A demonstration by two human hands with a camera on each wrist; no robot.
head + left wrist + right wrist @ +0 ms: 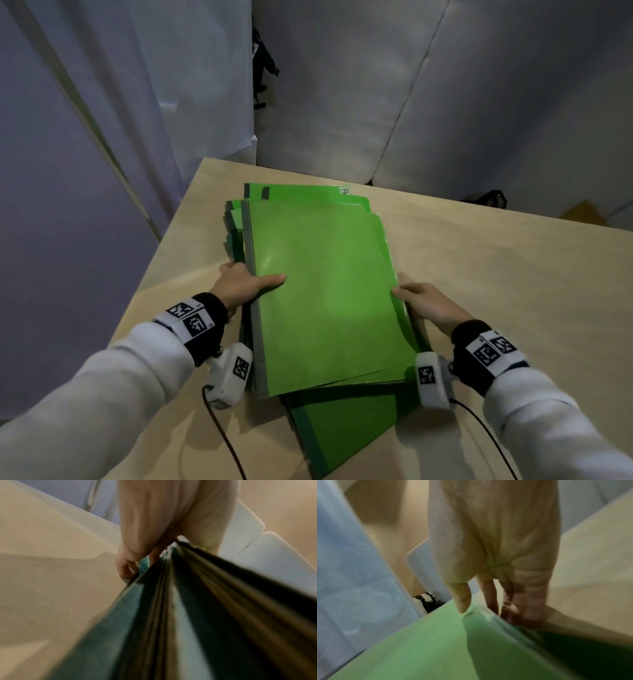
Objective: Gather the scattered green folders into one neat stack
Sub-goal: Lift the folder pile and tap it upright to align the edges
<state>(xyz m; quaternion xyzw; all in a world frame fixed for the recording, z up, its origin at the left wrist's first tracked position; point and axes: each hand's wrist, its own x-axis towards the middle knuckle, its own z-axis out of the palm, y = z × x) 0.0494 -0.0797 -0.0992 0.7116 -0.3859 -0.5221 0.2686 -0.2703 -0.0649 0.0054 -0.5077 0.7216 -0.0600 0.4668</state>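
A pile of several green folders (322, 291) lies on the wooden table (496, 274), its edges uneven. My left hand (246, 282) grips the pile's left spine edge, thumb on top and fingers underneath. My right hand (428, 303) grips the right edge, thumb on the top cover. One darker green folder (342, 431) sticks out askew at the near end, below the pile. In the left wrist view the left hand (130, 566) curls under the folder edges (171, 615). In the right wrist view the right hand (496, 599) holds the green cover (428, 642) from the side.
The table's left edge (164, 246) runs close beside the pile. White padded panels (445, 102) stand behind the table. A dark basket (493, 198) sits past the far right edge. Cables (226, 442) trail from my wrist cameras over the near table.
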